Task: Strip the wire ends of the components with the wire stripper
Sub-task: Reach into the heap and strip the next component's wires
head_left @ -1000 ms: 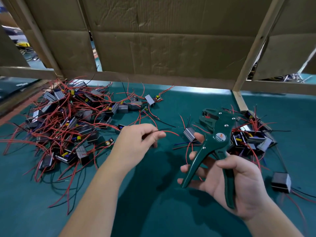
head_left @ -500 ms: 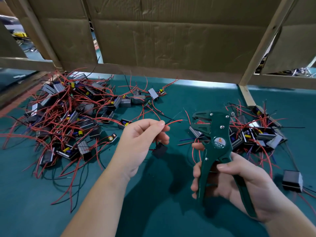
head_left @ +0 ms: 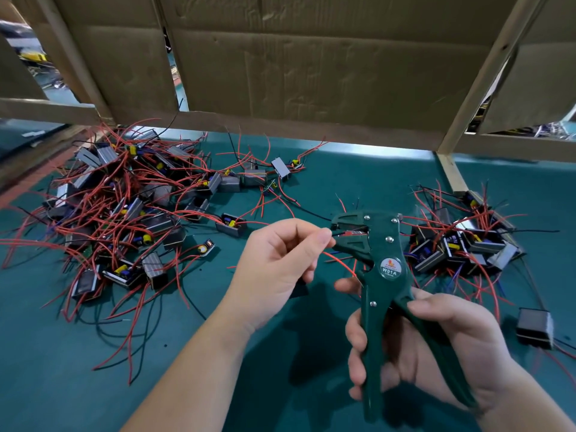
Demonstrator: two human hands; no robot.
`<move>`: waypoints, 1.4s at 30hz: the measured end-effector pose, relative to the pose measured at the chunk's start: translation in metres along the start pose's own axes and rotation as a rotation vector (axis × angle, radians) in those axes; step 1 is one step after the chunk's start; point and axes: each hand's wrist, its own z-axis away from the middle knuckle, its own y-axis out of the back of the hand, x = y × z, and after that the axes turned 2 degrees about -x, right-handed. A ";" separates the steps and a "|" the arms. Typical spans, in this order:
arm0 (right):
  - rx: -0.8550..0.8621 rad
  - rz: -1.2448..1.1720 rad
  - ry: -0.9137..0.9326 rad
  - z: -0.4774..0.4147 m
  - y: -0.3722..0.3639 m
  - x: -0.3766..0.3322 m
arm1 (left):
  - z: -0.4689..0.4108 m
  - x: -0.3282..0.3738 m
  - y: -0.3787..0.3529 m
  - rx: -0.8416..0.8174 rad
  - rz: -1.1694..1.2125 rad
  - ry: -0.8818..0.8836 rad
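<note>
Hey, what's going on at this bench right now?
A person is stripping wire ends. The right hand grips the green wire stripper by its handles. The left hand pinches a wire and holds its end at the stripper's head. A big pile of components lies to the left on the green mat, and a smaller pile to the right.

Cardboard wall (head_left: 311, 73) (wood-framed) behind teal mat (head_left: 46, 394)

Assembly workshop: component heaps (head_left: 124, 213), cardboard-screened green bench (head_left: 93, 369).
</note>
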 end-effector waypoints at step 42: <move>0.158 0.328 -0.026 0.002 0.001 0.010 | -0.001 -0.003 0.027 -0.132 -0.481 -0.242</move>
